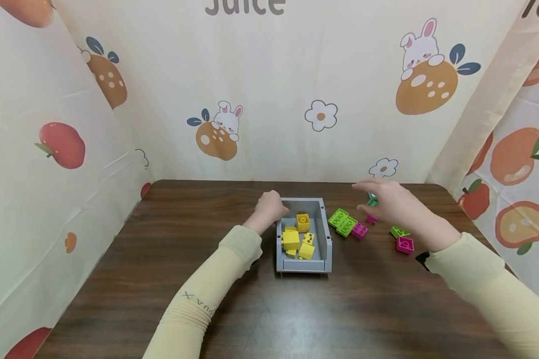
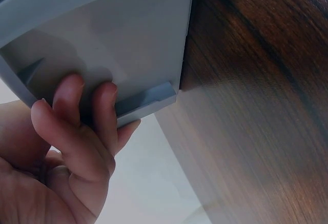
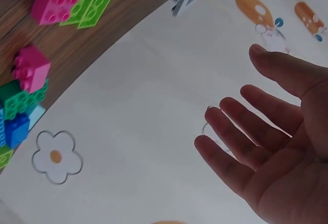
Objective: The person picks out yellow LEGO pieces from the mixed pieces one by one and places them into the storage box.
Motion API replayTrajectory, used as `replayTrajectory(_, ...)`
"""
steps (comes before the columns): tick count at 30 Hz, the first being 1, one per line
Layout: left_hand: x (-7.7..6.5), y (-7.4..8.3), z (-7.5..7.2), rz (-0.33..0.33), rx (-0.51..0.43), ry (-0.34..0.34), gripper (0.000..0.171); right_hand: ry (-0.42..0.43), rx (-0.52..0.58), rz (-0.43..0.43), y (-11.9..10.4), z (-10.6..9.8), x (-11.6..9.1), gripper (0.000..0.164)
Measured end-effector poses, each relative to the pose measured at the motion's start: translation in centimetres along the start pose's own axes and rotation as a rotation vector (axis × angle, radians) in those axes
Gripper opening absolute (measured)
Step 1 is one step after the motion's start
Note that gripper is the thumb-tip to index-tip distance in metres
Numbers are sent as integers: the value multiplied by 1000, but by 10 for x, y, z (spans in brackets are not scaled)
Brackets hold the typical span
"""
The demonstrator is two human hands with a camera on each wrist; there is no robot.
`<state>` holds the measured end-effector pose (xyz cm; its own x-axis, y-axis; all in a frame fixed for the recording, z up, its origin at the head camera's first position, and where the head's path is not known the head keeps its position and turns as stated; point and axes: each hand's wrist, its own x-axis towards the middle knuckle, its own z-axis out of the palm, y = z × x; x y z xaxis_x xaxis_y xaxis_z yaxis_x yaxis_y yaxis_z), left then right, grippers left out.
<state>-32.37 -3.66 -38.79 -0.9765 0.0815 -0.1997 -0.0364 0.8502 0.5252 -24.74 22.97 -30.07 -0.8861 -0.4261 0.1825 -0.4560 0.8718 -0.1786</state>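
A grey open-front bin [image 1: 327, 239] stands on the table with several yellow bricks [image 1: 291, 240] in it. My left hand [image 1: 270, 207] grips the bin's left wall near the far end. In the left wrist view its fingers [image 2: 105, 106] lie against the bin's outer side. Over the table's right side hovers my right hand [image 1: 393, 204], holding nothing, its thumb and fingers spread apart. Around and below it are a magenta brick [image 1: 404, 245], a lime brick [image 1: 400, 232] and a small magenta one [image 1: 371, 219]; the hand partly hides a green brick [image 1: 372, 201].
Beside the bin's right wall lie lime bricks [image 1: 343, 222] and another magenta brick [image 1: 359, 230]. Blue bricks [image 3: 17, 130] show at the table's edge in the right wrist view. A printed curtain [image 1: 269, 99] hangs along the table's back and sides.
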Motion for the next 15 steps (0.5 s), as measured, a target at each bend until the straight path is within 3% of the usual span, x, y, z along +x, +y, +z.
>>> replayTrajectory(6,0,0,0,-1,-5,-5,22,32,-14,3,20,-1,-4,55)
replayTrajectory(15,-1,0,-1,-2,-4,-7,22,-16,9,158,48,-4,-9,63)
